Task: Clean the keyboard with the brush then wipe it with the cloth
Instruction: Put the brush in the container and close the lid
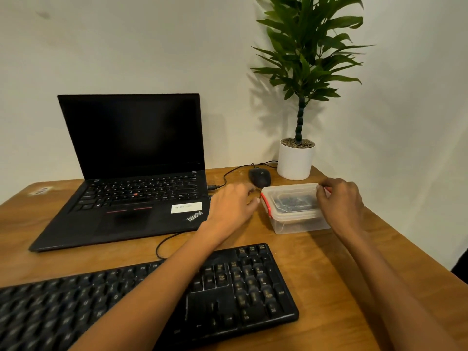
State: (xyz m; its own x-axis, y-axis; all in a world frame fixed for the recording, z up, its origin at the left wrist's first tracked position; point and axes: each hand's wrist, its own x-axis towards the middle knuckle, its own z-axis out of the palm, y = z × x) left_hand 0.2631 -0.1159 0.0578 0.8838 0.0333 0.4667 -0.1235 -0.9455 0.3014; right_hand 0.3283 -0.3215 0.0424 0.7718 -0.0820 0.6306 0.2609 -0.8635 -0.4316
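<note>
Keyboard (141, 300) under outstretched forearms

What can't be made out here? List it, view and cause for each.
Head view only:
- Contents of the plastic box: something dark behind cloudy walls and lid; brush or cloth cannot be told.
- Keyboard: left end cut by the frame edge, middle keys covered by the left forearm.
- Right hand: fingertips hidden behind the box's far clip.
- Laptop sticker text: too small.

head view: single camera, worn on the person's head | faces forward and down across the wooden desk (329, 274) toward the wall (152, 46) | near: forearms and keyboard (228, 287) fill the lower frame | wide-angle
</note>
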